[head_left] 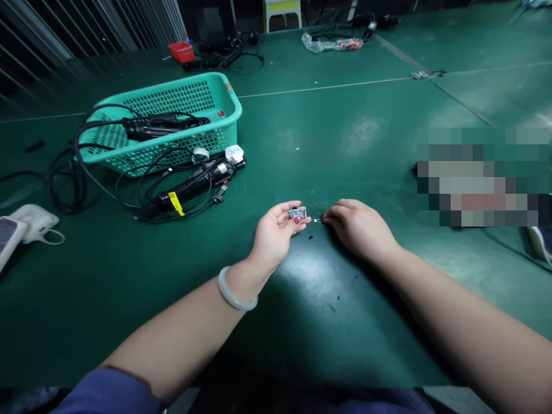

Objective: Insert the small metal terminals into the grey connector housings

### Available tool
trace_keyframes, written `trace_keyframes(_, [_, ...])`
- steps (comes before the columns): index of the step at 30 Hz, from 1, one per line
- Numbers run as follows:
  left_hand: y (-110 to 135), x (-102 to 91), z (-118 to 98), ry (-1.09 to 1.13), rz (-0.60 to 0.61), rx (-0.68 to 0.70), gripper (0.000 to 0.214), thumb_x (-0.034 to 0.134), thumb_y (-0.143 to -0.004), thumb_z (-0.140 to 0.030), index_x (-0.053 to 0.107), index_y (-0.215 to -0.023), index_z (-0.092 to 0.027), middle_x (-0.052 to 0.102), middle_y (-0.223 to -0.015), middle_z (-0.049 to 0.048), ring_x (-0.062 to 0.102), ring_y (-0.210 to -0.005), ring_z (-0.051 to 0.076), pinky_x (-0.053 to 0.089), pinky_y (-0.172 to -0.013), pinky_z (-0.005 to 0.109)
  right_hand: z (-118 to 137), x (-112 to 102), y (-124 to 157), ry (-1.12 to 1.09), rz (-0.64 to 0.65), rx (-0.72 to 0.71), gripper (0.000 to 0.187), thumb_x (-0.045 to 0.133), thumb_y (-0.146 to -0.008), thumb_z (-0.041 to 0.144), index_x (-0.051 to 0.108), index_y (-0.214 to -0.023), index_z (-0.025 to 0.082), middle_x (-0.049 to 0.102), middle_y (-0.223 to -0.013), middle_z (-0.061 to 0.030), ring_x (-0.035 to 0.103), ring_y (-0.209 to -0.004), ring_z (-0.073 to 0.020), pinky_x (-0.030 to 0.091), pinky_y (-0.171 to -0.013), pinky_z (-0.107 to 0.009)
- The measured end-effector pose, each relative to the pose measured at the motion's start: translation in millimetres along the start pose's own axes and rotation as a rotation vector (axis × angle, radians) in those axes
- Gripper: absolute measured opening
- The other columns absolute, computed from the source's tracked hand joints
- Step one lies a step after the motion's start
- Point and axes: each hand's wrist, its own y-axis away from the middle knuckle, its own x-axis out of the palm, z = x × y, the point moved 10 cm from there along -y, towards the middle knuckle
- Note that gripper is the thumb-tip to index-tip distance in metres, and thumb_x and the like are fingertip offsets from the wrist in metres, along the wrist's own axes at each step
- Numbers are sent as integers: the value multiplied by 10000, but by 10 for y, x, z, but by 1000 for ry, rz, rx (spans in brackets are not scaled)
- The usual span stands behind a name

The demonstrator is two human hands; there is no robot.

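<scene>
My left hand (276, 231) is curled, palm up, pinching a small grey electronic part (297, 214) between thumb and fingertips just above the green table (328, 144). A pale bangle (235, 292) sits on that wrist. My right hand (357, 226) rests knuckles up on the table, fingers closed on a tiny dark piece with a metal tip (318, 220), held a short way from the grey part. A small black bit (310, 236) lies on the mat between the two hands.
A teal plastic basket (207, 98) with black cables stands at the left; a black tool with a yellow tag (190, 187) and tangled leads lies before it. White devices (26, 224) sit at the far left edge. A red tray (181, 52) and cables lie at the back.
</scene>
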Motion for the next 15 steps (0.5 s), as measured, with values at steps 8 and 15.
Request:
trace_keyframes(8, [24, 27, 25, 0, 11, -18, 199, 605, -754, -45, 610, -933, -131, 670, -905, 57, 664, -801, 130, 494, -814, 314, 15, -312, 30, -8, -189, -34, 211, 491, -876, 192, 670, -766, 181, 677, -803, -78, 620, -765, -211, 506, -722, -334])
trace_keyframes(15, [25, 79, 67, -62, 79, 5, 225, 617, -708, -6, 626, -892, -135, 681, -854, 59, 642, -809, 141, 490, -776, 304, 450, -528, 83, -80, -276, -188, 188, 485, -869, 128, 647, -793, 182, 671, -802, -68, 599, -747, -185, 498, -687, -297])
